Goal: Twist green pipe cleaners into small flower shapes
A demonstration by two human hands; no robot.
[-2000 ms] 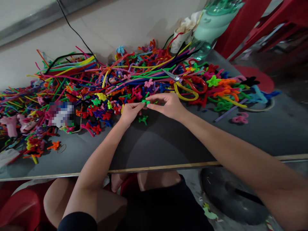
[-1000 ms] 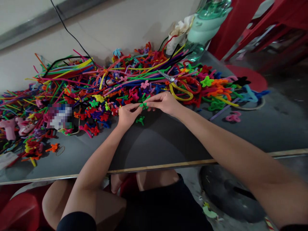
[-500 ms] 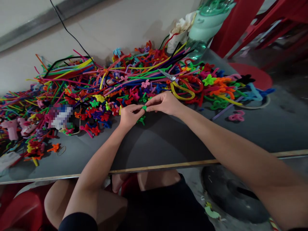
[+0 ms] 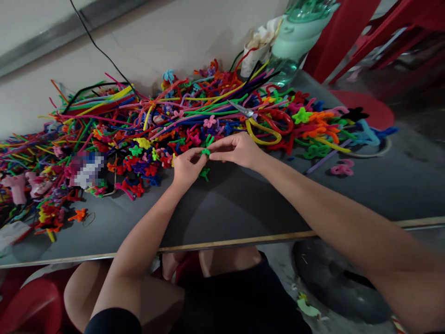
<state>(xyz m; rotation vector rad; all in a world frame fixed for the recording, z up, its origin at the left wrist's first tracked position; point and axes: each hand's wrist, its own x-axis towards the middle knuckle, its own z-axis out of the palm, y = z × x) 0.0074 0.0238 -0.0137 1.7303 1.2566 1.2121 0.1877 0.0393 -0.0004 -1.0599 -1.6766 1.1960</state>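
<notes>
My left hand and my right hand meet over the dark grey table, both pinching one small green pipe-cleaner piece between their fingertips. Just below it, a finished green pipe-cleaner flower lies on the table, close to my left thumb. A big heap of coloured pipe cleaners and small twisted flowers spreads behind my hands.
Scissors with yellow and red handles lie in the heap right of my hands. A pale green jar and a white cup stand at the back. Pink flowers lie at the right. Red chairs stand beyond the table.
My hands have stayed at the same spot, working the green piece between the fingertips; it has turned slightly. The view shifted a little.
</notes>
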